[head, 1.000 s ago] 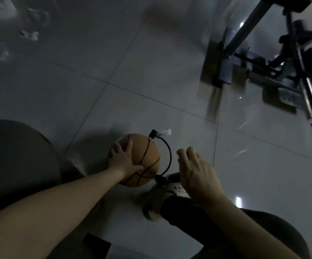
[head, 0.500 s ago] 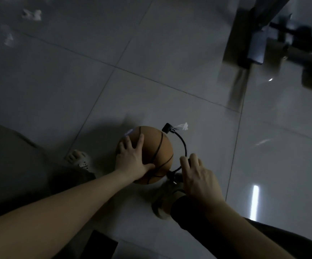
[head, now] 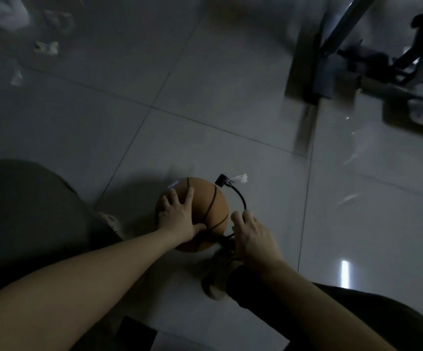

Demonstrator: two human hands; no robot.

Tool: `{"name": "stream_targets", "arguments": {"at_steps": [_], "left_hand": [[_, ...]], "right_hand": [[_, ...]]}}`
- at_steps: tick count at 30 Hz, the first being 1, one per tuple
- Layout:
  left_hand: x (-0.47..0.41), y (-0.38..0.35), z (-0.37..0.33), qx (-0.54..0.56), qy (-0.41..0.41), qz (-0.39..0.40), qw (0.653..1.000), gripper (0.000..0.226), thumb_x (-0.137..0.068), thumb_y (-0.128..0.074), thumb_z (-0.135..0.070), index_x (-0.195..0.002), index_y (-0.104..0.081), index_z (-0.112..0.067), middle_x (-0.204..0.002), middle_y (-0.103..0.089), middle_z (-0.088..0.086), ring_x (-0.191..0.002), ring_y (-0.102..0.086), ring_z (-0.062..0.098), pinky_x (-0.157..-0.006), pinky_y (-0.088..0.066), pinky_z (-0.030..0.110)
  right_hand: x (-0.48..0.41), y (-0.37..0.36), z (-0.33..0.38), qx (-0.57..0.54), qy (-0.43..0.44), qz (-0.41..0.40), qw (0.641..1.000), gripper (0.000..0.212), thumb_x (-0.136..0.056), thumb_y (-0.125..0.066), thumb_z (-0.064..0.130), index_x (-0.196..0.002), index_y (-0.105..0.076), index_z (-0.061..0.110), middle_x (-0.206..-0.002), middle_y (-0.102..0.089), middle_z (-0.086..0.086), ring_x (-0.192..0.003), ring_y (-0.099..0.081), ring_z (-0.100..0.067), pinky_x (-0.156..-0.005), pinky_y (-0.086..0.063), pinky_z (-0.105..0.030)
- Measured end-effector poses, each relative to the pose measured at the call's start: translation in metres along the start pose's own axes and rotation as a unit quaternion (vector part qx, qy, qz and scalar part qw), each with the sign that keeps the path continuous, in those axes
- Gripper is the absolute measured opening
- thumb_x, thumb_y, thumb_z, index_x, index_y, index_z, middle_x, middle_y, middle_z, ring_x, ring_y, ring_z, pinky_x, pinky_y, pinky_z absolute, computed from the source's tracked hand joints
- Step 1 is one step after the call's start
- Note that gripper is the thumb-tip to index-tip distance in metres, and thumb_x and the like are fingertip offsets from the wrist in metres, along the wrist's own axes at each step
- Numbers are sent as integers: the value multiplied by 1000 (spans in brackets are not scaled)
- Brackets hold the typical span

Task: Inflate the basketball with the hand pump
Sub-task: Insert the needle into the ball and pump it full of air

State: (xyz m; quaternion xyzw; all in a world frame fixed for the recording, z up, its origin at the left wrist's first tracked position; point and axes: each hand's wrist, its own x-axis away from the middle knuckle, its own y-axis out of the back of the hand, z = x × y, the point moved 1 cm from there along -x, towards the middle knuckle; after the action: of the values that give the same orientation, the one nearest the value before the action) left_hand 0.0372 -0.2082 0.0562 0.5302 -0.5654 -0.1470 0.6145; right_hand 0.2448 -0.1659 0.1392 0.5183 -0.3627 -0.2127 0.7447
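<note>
Floor: dim grey glossy tile floor [head: 230, 102] with pale grout lines; a dark metal frame [head: 314, 72] stands at the upper right, well apart from the work, and scraps of pale litter [head: 46, 46] lie at the upper left.
Basketball: the basketball [head: 211, 206] rests on the floor between your feet, just beside your right shoe [head: 218, 277].
Left hand: your left hand [head: 177, 216] lies flat on the near-left face of the ball, fingers spread wide, pressing rather than clasping; it has kept that place over the last second.
Right hand: your right hand [head: 253, 239] has come down from a hover beside the ball and now sits over the pump base, fingertips touching the hose. Whether that grip is closed on anything I cannot tell; the palm hides it.
Hose: the black hose [head: 240, 198] arcs from under your right hand up to a connector [head: 222, 179] at the ball's far top, with a white tie [head: 239, 178] beside it. Whether the needle is seated is not visible.
Pump: the pump body is hidden under your right hand.
Assessment: the change reads as preparation; pumping is, in my judgement, not yet begun.
Risk: the ball may roll if your left hand lifts.
</note>
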Motion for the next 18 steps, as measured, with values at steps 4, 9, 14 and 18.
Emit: {"name": "stream_targets", "arguments": {"at_steps": [4, 9, 14, 18], "left_hand": [[0, 14, -1, 5, 7, 26, 1000, 122, -78, -66, -72, -158, 16, -32, -163, 11, 26, -148, -3, 53, -110, -34, 61], [6, 12, 0, 42, -10, 29, 999, 123, -77, -69, -67, -158, 17, -31, -162, 12, 26, -147, 1, 55, -111, -32, 63], [6, 13, -5, 37, -15, 28, 999, 124, -77, -69, -68, -157, 18, -31, -162, 15, 26, -148, 2, 54, -110, -34, 63], [2, 14, -2, 42, -9, 21, 999, 122, -78, -67, -68, -157, 19, -33, -162, 19, 24, -149, 6, 53, -111, -31, 65]], "right_hand": [[20, 55, 11, -1, 43, -63, 997, 22, -100, -46, 30, -118, -46, 16, -98, -48, -4, -65, -39, -18, -54, -30, -32], [46, 116, 18, 61, 44, -135, 988, 25, -102, -39, 29, -120, -48, 14, -98, -50, -4, -60, -45, -20, -45, -37, -35], [52, 93, 21, 101, 9, -94, 990, 24, -97, -51, 23, -119, -49, 13, -97, -46, -6, -61, -42, -16, -41, -40, -32], [37, 79, 15, 120, 33, -97, 988, 26, -92, -57, 21, -115, -49, 12, -94, -47, -8, -61, -37, -14, -39, -32, -28]]}}
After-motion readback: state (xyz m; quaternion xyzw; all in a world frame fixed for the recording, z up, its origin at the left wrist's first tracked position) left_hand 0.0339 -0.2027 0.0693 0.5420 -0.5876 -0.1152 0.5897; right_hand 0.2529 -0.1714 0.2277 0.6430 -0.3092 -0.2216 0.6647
